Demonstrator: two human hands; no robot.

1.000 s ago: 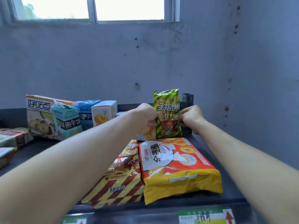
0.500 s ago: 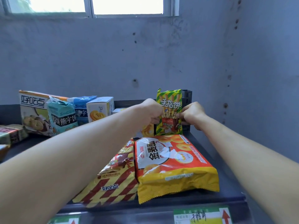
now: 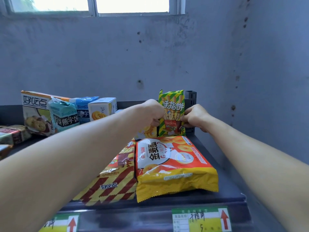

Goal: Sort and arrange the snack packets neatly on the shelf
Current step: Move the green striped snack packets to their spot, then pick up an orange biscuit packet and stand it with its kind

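Note:
A green-and-yellow striped finger-biscuit packet (image 3: 172,113) stands upright at the back right of the dark shelf (image 3: 222,183). My left hand (image 3: 153,112) pinches its left edge and my right hand (image 3: 194,117) pinches its right edge. In front of it lies an orange-and-yellow ring-snack bag (image 3: 173,166), flat on the shelf. Beside that bag on the left lies a red-and-yellow striped packet (image 3: 113,181), partly hidden by my left forearm. A small yellow cookie packet (image 3: 148,132) shows just below my left hand.
Along the back left stand a large cookie bag (image 3: 36,113), a teal bear-biscuit bag (image 3: 64,114), a blue bag (image 3: 83,107) and a white cookie box (image 3: 100,108). Dark packets (image 3: 11,134) lie at the far left. Price labels (image 3: 200,219) line the front rail. A wall closes the right side.
Both hands and the striped packet have shifted slightly back toward the shelf's rear corner, and the packet stands more upright. The other packets have not moved.

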